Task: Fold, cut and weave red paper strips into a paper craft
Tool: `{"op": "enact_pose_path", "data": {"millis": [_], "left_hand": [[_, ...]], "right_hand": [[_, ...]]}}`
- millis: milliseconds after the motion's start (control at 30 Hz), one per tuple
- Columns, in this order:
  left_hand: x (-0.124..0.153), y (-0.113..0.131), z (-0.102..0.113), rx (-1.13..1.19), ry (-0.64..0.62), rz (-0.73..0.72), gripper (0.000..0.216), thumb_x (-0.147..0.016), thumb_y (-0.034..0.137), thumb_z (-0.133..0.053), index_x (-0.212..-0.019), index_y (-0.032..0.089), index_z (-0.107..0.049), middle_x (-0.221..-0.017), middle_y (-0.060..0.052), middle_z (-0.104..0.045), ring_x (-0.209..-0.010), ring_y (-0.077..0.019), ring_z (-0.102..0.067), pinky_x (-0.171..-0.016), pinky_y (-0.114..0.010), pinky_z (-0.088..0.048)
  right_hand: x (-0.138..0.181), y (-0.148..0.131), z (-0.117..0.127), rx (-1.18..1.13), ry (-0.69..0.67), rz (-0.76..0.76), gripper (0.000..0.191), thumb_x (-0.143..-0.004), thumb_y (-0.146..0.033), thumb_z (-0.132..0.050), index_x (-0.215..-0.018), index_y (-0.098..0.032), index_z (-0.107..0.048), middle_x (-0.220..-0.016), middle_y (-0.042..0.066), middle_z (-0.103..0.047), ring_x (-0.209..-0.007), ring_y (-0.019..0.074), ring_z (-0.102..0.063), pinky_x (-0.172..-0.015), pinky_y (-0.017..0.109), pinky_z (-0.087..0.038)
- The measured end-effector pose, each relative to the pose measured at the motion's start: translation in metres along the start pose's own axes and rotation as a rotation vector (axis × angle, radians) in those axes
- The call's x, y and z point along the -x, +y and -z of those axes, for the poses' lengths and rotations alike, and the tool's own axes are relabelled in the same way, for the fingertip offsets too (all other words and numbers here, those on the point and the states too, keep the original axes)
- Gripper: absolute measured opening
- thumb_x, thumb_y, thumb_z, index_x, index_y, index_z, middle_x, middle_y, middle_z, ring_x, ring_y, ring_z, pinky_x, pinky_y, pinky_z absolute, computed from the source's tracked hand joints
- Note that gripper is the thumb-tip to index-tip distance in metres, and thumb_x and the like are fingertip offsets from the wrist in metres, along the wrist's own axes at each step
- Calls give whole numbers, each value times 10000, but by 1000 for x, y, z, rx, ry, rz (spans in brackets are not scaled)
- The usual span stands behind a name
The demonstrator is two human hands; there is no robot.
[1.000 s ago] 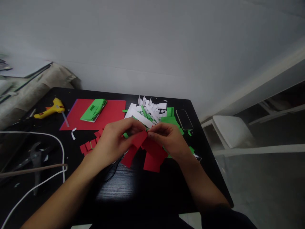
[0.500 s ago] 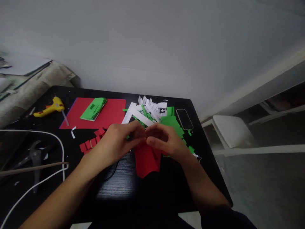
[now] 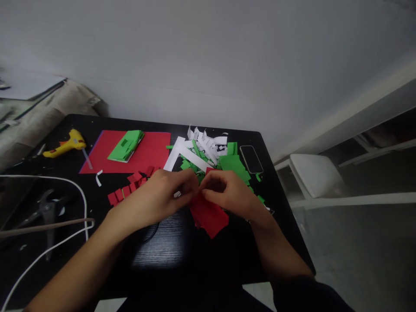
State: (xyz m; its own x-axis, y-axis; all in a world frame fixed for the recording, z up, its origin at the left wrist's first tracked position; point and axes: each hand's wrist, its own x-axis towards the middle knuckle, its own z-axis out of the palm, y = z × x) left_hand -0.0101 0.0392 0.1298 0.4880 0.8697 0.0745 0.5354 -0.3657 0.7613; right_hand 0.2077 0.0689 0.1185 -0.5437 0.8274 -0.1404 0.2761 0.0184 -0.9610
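A piece of red paper (image 3: 209,216) hangs below my fingertips over the black table, its lower end pointing down to the right. My left hand (image 3: 173,188) pinches its upper edge from the left, fingers closed. From the right, my right hand (image 3: 227,190) also pinches the paper, its fingertips meeting those of the left. The fingers hide the exact fold or edge they grip. Small red paper pieces (image 3: 131,186) lie beside my left wrist. Just beyond my hands are green paper pieces (image 3: 235,164) and white paper strips (image 3: 191,157).
A red sheet (image 3: 154,151) carries a folded green paper stack (image 3: 126,146). On the left are a yellow glue gun (image 3: 66,144), pliers (image 3: 48,210) and a white cable (image 3: 73,182). A phone (image 3: 251,159) lies at the right. A white chair (image 3: 315,175) stands beyond the black table (image 3: 227,264).
The red paper has turned in my fingers, its lower end swinging to the right. A bit of red now shows above my right fingers. Both hands stay together in nearly the same place.
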Motion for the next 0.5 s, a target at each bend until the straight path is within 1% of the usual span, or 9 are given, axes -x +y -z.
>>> {"op": "enact_pose_path", "data": {"millis": [167, 267, 367, 433, 500], "left_hand": [[1, 3, 8, 3, 28, 38, 95, -929, 171, -596, -959, 222, -671, -840, 35, -720, -702, -112, -656, -608, -218, -477], [3, 5, 12, 6, 30, 14, 221, -892, 112, -574, -1038, 238, -682, -882, 32, -732, -715, -113, -662, -612, -215, -485], [5, 7, 14, -5, 14, -42, 341, -824, 57, -587, -1096, 251, -658, -952, 26, -731, -770, -124, -668, -656, -222, -507], [6, 7, 14, -57, -20, -80, 330, -829, 74, -613, -1104, 252, -651, -997, 11, -720, -818, -142, -665, -683, -241, -511], [6, 7, 14, -115, -56, -110, 259, -873, 122, -636, -1095, 252, -659, -1020, -2, -704, -842, -152, -656, -698, -258, -506]], "right_hand": [[0, -1, 1, -33, 51, -26, 44, -779, -141, -728, -793, -182, -722, -765, 5, -732, -712, 140, -692, -688, 273, -553], [-1, -1, 1, -42, 85, -17, 34, -780, -166, -748, -793, -183, -720, -771, 10, -729, -714, 141, -686, -675, 271, -542], [-2, 0, 1, -43, 124, -1, 64, -775, -193, -775, -790, -184, -713, -749, 4, -717, -695, 141, -673, -661, 274, -535], [-3, 1, 1, -59, 146, 11, 89, -769, -207, -791, -790, -185, -708, -748, 2, -716, -696, 143, -674, -663, 276, -540], [-2, 2, 1, -98, 156, 37, 103, -770, -207, -797, -807, -187, -702, -771, 1, -726, -714, 146, -688, -673, 274, -548]]}}
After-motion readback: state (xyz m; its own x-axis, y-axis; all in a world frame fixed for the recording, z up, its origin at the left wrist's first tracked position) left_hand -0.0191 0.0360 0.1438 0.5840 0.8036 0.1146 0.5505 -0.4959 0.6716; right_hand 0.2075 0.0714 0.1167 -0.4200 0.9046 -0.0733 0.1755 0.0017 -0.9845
